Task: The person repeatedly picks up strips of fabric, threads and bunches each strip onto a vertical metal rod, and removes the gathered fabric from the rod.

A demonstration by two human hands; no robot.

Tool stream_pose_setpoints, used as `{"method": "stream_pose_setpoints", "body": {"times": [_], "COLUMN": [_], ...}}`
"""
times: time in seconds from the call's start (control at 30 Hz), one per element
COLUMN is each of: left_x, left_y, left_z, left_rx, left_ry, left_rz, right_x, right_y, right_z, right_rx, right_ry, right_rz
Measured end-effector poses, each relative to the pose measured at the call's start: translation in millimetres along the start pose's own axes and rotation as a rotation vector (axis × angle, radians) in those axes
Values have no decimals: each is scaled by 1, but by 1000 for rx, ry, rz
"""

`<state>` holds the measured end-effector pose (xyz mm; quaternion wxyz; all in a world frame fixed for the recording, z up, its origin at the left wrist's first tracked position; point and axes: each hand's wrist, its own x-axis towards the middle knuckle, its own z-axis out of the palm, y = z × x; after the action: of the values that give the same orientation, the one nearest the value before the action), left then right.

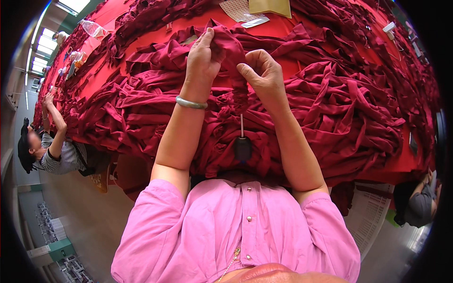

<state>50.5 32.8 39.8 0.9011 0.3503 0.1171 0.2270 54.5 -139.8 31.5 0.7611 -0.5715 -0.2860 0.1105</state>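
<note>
My left hand (pixel 204 59) holds up a strip of dark red cloth (pixel 230 45), its fingers closed on the cloth's left side. Just right of the strip is my right hand (pixel 265 78), thumb and forefinger brought together in a pinch. Whatever lies between those fingertips is too small to make out. Below the strip, the cloth hangs in a tight, gathered bunch (pixel 240 99). Directly under this bunch, a thin metal rod with a black handle (pixel 243 150) lies in front of my chest, against the heaped cloth. The rod's upper end is hidden by the gathers.
Long heaps of dark red cloth (pixel 330 113) cover a red-topped table (pixel 188 23). Toward its far side lie a yellow folder (pixel 270 7) and a clear plastic bottle (pixel 93 29). One person (pixel 59 151) works at the left; another (pixel 420 205) is at the right edge.
</note>
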Motion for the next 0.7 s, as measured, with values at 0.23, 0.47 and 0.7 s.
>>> {"method": "stream_pose_setpoints", "body": {"times": [0.23, 0.47, 0.7], "left_x": [12, 9, 2], "left_y": [3, 5, 22], "left_z": [-5, -13, -6], "left_rx": [-44, -68, -135], "left_ry": [52, 66, -288], "left_rz": [-10, -44, 123], "right_x": [-1, 4, 0], "right_y": [-11, -1, 4], "right_z": [0, -4, 2], "right_rx": [138, 363, 83], "right_ry": [0, 113, -65], "right_rz": [47, 205, 100]}}
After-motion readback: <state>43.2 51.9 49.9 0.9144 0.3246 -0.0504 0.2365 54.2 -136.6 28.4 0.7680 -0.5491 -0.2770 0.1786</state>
